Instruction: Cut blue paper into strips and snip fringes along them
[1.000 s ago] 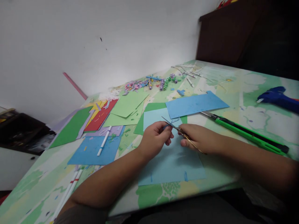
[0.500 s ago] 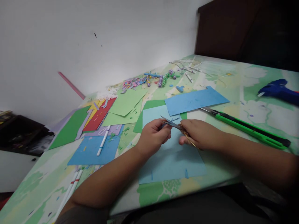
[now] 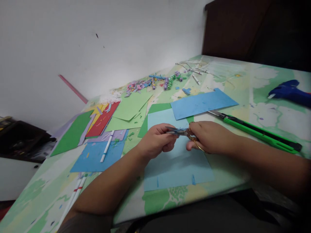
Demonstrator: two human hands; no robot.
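My right hand [image 3: 206,137] is closed around the gold handles of a pair of scissors [image 3: 186,132], whose blades point left. A small piece of blue paper [image 3: 181,129] lies between the blades. Its other end is pinched in my left hand [image 3: 160,140], partly hidden by the fingers. Both hands are above a light blue sheet [image 3: 178,168], on which two narrow blue strips [image 3: 193,179] lie near the front edge. Behind the hands, a blue sheet [image 3: 201,103] overlaps the light blue one.
A green box cutter [image 3: 262,132] with its blade out lies to the right, a blue glue gun [image 3: 286,91] beyond it. Leftward are coloured sheets [image 3: 75,132] and a white marker [image 3: 107,147]. Paper scraps and rolled beads [image 3: 167,83] sit near the wall.
The scissor blades, spread apart before, have come together on the blue paper. My hands stay in nearly the same place.
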